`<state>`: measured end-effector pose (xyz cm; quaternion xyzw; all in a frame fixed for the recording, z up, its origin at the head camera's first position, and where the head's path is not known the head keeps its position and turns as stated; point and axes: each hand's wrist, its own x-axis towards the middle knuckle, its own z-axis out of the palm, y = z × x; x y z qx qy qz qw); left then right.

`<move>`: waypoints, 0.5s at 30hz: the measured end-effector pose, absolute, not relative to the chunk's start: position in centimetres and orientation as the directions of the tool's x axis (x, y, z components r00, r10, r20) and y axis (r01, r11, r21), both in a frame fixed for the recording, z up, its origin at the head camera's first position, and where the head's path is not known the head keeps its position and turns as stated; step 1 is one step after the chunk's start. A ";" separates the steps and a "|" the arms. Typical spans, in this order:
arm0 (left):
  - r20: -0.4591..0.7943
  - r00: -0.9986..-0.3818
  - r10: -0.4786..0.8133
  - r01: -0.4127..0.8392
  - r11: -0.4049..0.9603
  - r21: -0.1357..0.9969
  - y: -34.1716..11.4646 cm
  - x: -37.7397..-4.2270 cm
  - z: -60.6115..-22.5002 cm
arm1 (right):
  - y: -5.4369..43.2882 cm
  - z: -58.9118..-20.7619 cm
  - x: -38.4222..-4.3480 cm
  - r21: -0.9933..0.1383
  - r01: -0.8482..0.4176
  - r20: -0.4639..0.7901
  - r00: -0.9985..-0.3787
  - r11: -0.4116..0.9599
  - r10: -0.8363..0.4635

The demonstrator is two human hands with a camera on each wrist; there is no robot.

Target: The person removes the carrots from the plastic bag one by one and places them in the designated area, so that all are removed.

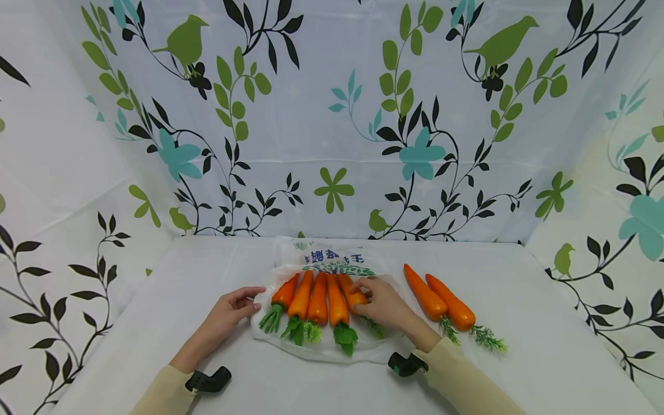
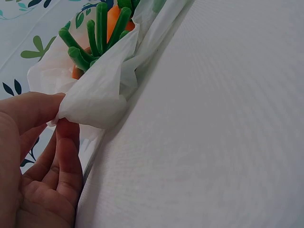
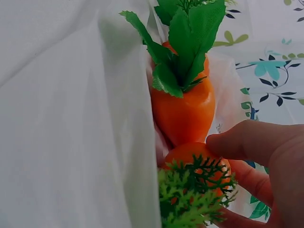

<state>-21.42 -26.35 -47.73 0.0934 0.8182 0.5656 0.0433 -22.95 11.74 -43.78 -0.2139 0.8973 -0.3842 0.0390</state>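
Several orange carrots with green tops lie side by side on a white plastic bag (image 1: 290, 344) with printed lettering. My left hand (image 1: 236, 311) pinches the bag's left edge between thumb and fingers; the gathered plastic (image 2: 95, 97) shows in the left wrist view. At the right end of the row, my right hand (image 1: 381, 302) grips the rightmost carrot (image 1: 354, 295), thumb on its top end near feathery greens (image 3: 194, 194). Beside it lies a leafy-topped carrot (image 3: 185, 111). The far side of the gripped carrot is hidden by the fingers.
Two more carrots, one on the left (image 1: 426, 294) and one on the right (image 1: 453, 302), lie on the white table (image 1: 560, 357) right of the bag. A patterned cloth (image 1: 290, 115) with leaves and birds hangs behind the table.
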 end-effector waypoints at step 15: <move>0.026 -0.979 0.203 0.095 0.341 0.935 -26.2 -21.3 -47.6 | 13.2 -43.0 -22.1 -0.758 -0.294 0.075 -0.926 0.582 -0.370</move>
